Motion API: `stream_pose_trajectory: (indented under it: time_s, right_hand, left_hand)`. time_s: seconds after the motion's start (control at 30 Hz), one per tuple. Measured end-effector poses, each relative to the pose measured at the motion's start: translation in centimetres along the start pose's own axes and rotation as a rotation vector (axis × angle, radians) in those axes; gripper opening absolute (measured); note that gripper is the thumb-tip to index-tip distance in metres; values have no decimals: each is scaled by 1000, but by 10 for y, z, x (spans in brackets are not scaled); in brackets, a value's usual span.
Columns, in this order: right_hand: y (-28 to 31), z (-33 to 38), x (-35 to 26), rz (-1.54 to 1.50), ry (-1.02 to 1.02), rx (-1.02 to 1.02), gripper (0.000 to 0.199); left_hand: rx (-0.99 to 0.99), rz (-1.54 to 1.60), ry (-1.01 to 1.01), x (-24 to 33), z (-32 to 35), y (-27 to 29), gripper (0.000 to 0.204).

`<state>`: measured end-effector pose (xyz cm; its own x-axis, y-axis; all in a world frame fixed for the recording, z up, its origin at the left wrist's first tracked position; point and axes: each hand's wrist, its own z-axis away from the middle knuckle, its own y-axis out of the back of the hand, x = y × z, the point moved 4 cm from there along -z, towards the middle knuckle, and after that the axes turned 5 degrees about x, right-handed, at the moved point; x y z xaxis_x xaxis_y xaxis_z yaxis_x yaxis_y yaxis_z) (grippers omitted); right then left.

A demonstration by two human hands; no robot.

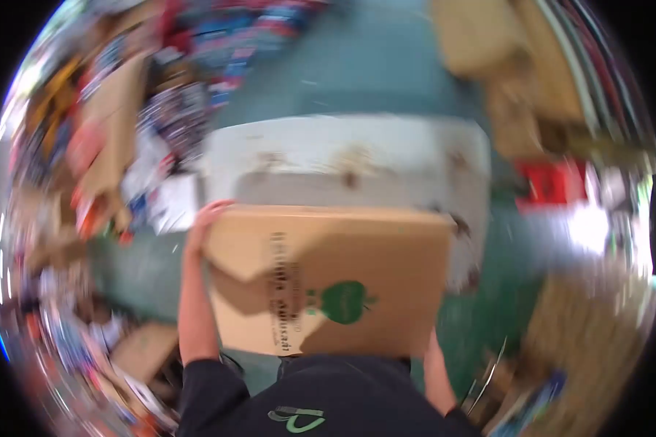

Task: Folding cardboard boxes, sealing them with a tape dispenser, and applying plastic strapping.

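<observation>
A brown cardboard box [328, 280] with a green apple-shaped print and dark lettering is carried in front of my body, its near edge close to my dark shirt. My left hand [213, 211] is closed around the far left corner, with the fingers over the edge. On the other side, my right hand [431, 355] goes in under the right edge and supports the box from there. Only the wrist and forearm show on that side; the box covers the fingers. Beyond and below the box lies a stained white board or tabletop [306, 146], partly hidden by it.
Colourful piled goods and bags [175, 109] crowd the left, blurred. Cardboard pieces [481, 36] stand at the far right near a red object [554, 182]. A brown stack [590, 349] is at the near right. Green floor [357, 65] shows around the white surface.
</observation>
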<state>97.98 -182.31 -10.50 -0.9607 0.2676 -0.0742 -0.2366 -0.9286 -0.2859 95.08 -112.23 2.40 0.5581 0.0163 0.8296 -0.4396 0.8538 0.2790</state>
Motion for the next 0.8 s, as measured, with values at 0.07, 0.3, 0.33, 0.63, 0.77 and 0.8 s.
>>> stream_pose_trajectory:
  time_s: [0.07, 0.3, 0.33, 0.63, 0.77, 0.8]
  right_hand:
    - [-9, 6, -1, 39, 67, 164, 56]
    - [-50, 43, -18, -121, 201, 136, 50]
    - [-39, 41, -12, -74, 196, 194, 49]
    - [-44, 40, -25, 106, 232, 233, 48]
    - [-30, 27, -32, 80, 288, 85, 50]
    - [-32, 30, -39, 76, 282, 112, 50]
  left_hand:
    - [5, 86, -13, 7, -2, -8, 48]
    - [-60, 64, -58, -12, -45, -35, 50]
    - [-69, 148, 9, -14, -43, -34, 51]
    - [-36, 266, 134, -6, -38, -16, 53]
    - [-15, 227, 123, 5, -32, -25, 53]
    - [-10, 207, 92, 10, -35, -26, 53]
